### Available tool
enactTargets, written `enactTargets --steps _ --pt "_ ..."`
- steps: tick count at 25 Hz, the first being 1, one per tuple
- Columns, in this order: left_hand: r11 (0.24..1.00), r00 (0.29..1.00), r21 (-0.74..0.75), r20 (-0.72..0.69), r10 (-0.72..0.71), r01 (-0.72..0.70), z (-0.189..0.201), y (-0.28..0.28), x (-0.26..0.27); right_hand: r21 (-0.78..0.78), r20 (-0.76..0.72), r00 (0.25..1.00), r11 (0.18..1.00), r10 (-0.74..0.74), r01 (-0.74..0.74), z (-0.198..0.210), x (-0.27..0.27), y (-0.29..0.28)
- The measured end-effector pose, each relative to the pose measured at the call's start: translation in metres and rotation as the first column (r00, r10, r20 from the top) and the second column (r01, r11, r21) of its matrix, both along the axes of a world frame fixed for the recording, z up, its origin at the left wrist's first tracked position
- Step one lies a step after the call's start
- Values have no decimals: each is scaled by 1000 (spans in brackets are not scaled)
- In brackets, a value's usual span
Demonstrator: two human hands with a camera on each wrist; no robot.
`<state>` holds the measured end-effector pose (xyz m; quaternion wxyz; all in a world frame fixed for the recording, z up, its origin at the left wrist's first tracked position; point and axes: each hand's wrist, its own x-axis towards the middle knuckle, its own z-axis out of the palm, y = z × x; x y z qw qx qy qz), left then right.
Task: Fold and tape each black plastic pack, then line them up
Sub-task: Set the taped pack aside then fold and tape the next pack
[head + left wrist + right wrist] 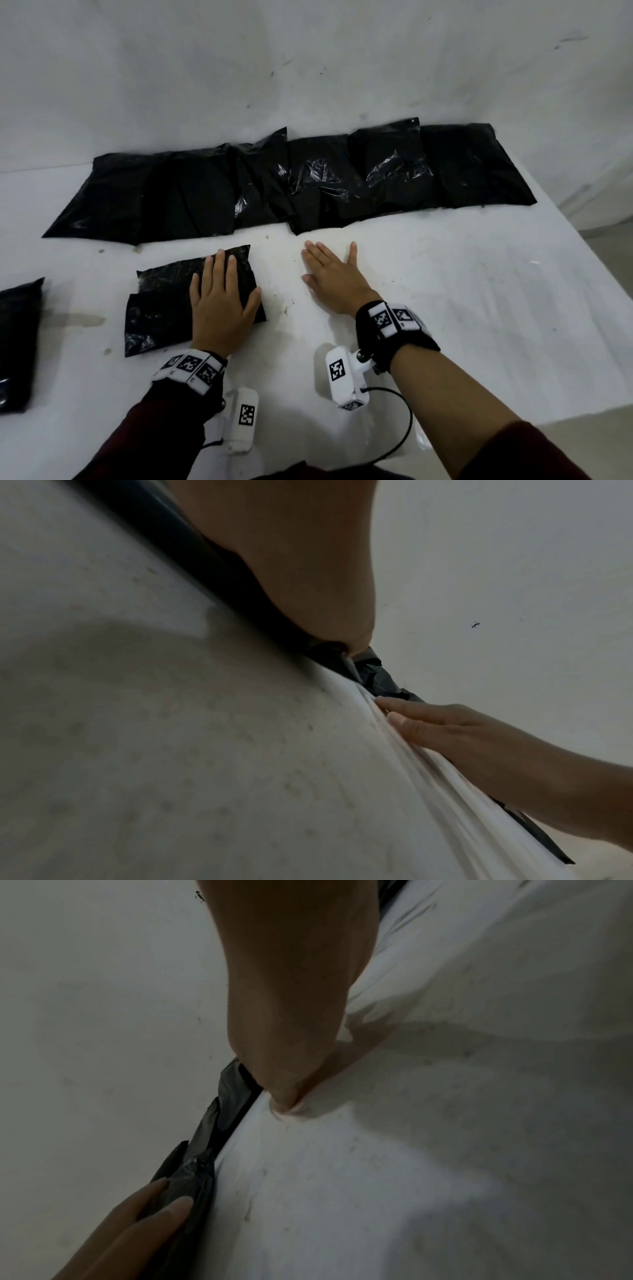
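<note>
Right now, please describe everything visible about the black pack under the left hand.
The black plastic pack lies flat on the white cloth-covered table, in front of the row of packs. It looks crinkled and glossy, with a fold line across it. The left hand presses open-palmed on its right part. No tape is visible.

Setting, as I see it: a bare makeshift packing spot, type uncertain. White cloth-covered table (445,308), stained and creased; plain scuffed white wall (308,68) directly behind; row of black plastic packs (274,185) laid along it.
</note>
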<state>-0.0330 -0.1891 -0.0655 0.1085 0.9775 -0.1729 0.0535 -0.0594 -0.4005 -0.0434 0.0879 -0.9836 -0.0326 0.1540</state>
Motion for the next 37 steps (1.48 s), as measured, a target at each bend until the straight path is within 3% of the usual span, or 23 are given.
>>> enactTargets --steps 8,14,17,25,37 --pt "1000 1000 4 7 11 -11 1 -2 0 -17 53 998 999 30 -30 3 2 23" --pt "1000 1000 6 -12 5 -5 2 0 1 -18 173 981 996 -82 86 0 30 23" --pt "1000 1000 7 -20 0 0 2 1 1 1 128 991 999 -46 46 1 38 21" --pt "1000 1000 -21 -17 4 -4 1 1 1 35 191 980 998 47 -54 -2 37 16" --pt "1000 999 -22 -39 0 -1 10 3 6 167 202 971 982 -127 93 -2 62 19"
